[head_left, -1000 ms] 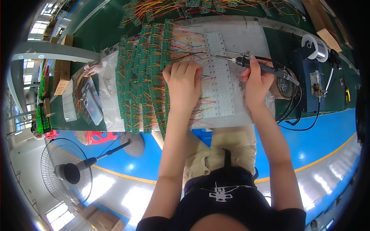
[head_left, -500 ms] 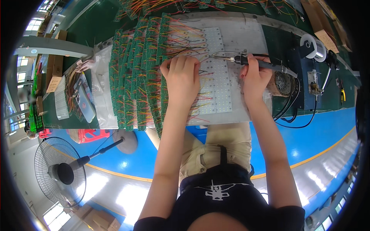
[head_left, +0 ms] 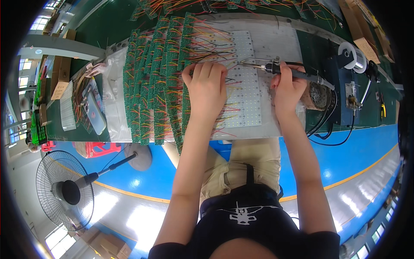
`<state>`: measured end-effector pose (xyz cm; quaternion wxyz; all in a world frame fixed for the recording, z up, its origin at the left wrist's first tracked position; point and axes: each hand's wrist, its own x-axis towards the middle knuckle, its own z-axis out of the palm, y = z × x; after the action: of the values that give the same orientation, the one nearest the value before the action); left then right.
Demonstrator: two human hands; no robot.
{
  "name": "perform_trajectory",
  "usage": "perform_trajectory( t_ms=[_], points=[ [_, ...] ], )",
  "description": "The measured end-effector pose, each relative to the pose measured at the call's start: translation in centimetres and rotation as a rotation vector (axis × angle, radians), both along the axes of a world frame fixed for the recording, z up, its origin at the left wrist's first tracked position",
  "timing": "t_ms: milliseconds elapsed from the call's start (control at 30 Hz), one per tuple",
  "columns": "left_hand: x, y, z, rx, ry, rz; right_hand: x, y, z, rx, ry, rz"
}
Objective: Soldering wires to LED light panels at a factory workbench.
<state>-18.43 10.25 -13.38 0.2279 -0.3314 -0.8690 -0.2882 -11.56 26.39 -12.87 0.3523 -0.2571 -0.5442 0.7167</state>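
Observation:
My left hand (head_left: 208, 88) lies palm down on a white perforated panel (head_left: 246, 93) with thin red and yellow wires running under the fingers. My right hand (head_left: 288, 88) grips a black soldering iron (head_left: 284, 71); its metal tip points left over the panel, just right of my left fingertips. A fan of overlapping green circuit boards (head_left: 155, 82) with coloured wires spreads to the left of my left hand. Whether the fingers pinch a wire is hidden.
A soldering station (head_left: 351, 97) with a solder spool (head_left: 351, 54) and black cables stands at the right. A brass wool tip cleaner (head_left: 319, 96) sits beside my right wrist. Plastic bags and trays (head_left: 88, 108) lie left. A floor fan (head_left: 64, 190) stands below the bench.
Both hands have stayed on the panel with small shifts. The iron's tip stays close to the left fingertips; the view has tilted slightly.

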Motion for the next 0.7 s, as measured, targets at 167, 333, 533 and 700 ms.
perform_trajectory(
  t_ms=[167, 333, 533, 700],
  points=[
    [0.03, -0.04, -0.04, 0.002, -0.001, 0.011, -0.03, 0.05, -0.28, -0.017, 0.023, 0.002],
    [0.02, 0.06, 0.01, 0.009, 0.002, 0.004, 0.03, 0.12, -0.24, 0.017, 0.01, 0.003],
    [0.06, 0.0, 0.0, -0.012, -0.011, 0.01, 0.05, -0.22, -0.14, 0.096, -0.02, -0.003],
    [0.0, 0.03, -0.2, 0.006, 0.014, 0.01, 0.09, -0.28, -0.06, 0.124, -0.023, -0.009]
  ],
)
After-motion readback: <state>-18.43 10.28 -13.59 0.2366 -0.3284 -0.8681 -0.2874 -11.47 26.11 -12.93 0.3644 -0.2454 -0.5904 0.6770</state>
